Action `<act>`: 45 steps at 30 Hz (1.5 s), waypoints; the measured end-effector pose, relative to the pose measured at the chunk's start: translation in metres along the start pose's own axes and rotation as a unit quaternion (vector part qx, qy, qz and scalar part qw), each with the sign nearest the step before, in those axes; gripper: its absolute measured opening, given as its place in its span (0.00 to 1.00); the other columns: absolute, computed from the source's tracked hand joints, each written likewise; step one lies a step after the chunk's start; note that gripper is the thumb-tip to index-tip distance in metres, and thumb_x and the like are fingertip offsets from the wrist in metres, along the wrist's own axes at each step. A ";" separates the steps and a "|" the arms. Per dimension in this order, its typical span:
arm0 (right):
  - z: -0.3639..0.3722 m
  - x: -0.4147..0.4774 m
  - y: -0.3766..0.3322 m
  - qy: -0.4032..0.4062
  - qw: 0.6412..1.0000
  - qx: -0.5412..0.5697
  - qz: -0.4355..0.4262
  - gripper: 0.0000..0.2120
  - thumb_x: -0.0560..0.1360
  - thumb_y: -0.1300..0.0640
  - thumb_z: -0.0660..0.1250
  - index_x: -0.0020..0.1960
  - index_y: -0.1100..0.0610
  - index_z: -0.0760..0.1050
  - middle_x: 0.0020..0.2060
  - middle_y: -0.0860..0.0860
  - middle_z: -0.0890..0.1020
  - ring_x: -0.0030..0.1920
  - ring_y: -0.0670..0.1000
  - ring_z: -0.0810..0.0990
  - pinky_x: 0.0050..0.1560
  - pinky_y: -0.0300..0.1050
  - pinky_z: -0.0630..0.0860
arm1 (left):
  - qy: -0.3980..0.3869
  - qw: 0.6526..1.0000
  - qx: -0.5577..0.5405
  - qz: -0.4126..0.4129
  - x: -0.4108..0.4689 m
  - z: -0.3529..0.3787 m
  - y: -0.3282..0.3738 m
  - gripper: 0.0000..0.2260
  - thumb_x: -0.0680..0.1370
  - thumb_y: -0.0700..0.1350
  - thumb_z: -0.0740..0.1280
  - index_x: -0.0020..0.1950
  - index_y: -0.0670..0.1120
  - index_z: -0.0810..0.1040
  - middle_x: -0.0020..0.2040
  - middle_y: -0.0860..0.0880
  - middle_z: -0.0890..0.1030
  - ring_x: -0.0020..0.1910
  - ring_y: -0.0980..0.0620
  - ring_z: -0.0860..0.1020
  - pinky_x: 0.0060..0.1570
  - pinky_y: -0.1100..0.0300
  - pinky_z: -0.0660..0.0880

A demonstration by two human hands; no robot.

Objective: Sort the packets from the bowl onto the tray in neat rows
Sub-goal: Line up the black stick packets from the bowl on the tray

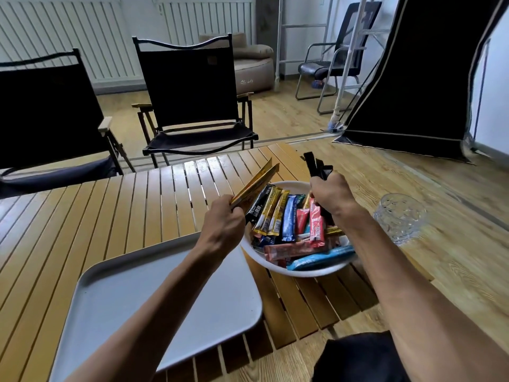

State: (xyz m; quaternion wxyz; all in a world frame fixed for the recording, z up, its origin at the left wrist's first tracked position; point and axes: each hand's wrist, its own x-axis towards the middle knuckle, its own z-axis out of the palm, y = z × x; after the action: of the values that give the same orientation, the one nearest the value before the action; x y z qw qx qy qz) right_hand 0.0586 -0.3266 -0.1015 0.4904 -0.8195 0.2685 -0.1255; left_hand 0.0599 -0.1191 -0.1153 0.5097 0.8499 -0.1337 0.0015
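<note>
A white bowl [311, 271] sits on the slatted wooden table, filled with several stick packets [289, 224] in gold, blue, red and black. My left hand [223, 224] grips gold packets [256, 183] that point up and away over the bowl's left rim. My right hand [333, 194] holds a bunch of black packets [316, 166] above the bowl's far right side. The grey tray [137, 299] lies to the left of the bowl, with nothing on it, partly under my left forearm.
A clear glass [399, 219] stands right of the bowl near the table's right edge. Two black folding chairs [190, 106] stand behind the slatted table [110, 210]. A black fabric panel [413, 78] leans at the back right.
</note>
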 end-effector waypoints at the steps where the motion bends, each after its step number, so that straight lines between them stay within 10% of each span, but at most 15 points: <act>1: 0.000 -0.001 -0.001 -0.011 0.999 0.042 0.002 0.09 0.79 0.57 0.59 0.54 0.63 0.72 0.36 0.54 0.72 0.33 0.51 0.71 0.32 0.44 0.66 | -0.002 1.000 -0.004 -0.001 0.000 0.000 0.001 0.06 0.81 0.38 0.57 0.49 0.41 0.73 0.39 0.45 0.76 0.37 0.51 0.74 0.33 0.63 0.73; 10: -0.001 -0.018 -0.009 -0.190 0.957 0.214 0.055 0.40 0.60 0.32 0.75 0.57 0.62 0.74 0.45 0.55 0.86 0.25 0.46 0.71 0.32 0.42 0.72 | -0.034 0.999 -0.019 0.017 -0.002 0.003 0.016 0.08 0.81 0.39 0.57 0.53 0.39 0.75 0.40 0.45 0.76 0.38 0.50 0.75 0.35 0.60 0.74; 14: 0.005 -0.023 -0.013 -0.224 0.935 0.273 0.038 0.27 0.61 0.42 0.78 0.47 0.62 0.79 0.39 0.54 0.82 0.22 0.45 0.70 0.32 0.42 0.70 | -0.058 0.995 0.029 0.078 0.000 0.016 0.029 0.06 0.80 0.41 0.59 0.51 0.43 0.75 0.38 0.45 0.76 0.37 0.46 0.76 0.39 0.49 0.77; 20: 0.002 -0.021 -0.010 -0.061 0.947 0.301 0.092 0.09 0.69 0.55 0.73 0.45 0.60 0.80 0.34 0.53 0.82 0.35 0.52 0.77 0.36 0.44 0.73 | -0.179 0.967 0.097 0.155 0.011 0.020 0.023 0.14 0.76 0.47 0.69 0.59 0.43 0.76 0.54 0.45 0.79 0.49 0.50 0.78 0.42 0.61 0.78; 26: -0.012 -0.013 -0.009 0.011 0.967 0.246 0.069 0.07 0.71 0.55 0.68 0.40 0.58 0.78 0.31 0.52 0.80 0.33 0.54 0.81 0.40 0.49 0.81 | -0.052 0.911 0.405 0.058 0.020 0.051 -0.005 0.27 0.71 0.64 0.66 0.62 0.51 0.68 0.60 0.45 0.69 0.58 0.47 0.68 0.58 0.47 0.68; 36: -0.017 -0.012 -0.005 0.044 0.993 0.105 -0.043 0.06 0.74 0.54 0.66 0.44 0.57 0.75 0.34 0.52 0.79 0.36 0.54 0.81 0.34 0.43 0.77 | 0.001 0.988 0.156 -0.011 0.050 0.028 -0.021 0.06 0.75 0.44 0.64 0.50 0.45 0.72 0.46 0.43 0.79 0.44 0.44 0.78 0.45 0.45 0.79; 45: 0.007 -0.022 -0.012 -0.247 0.958 -0.144 0.012 0.03 0.73 0.57 0.67 0.42 0.56 0.74 0.38 0.55 0.79 0.37 0.53 0.78 0.42 0.45 0.76 | 0.018 0.991 -0.057 -0.116 0.050 0.019 -0.019 0.09 0.78 0.40 0.62 0.58 0.41 0.71 0.51 0.42 0.78 0.41 0.54 0.76 0.30 0.66 0.69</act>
State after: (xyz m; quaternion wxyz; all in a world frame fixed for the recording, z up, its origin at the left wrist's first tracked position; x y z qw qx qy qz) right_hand 0.0477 -0.3051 -0.0931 0.4196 -0.8837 0.1646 0.1266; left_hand 0.1100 -0.1382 -0.1337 0.5561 0.8293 -0.0243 -0.0498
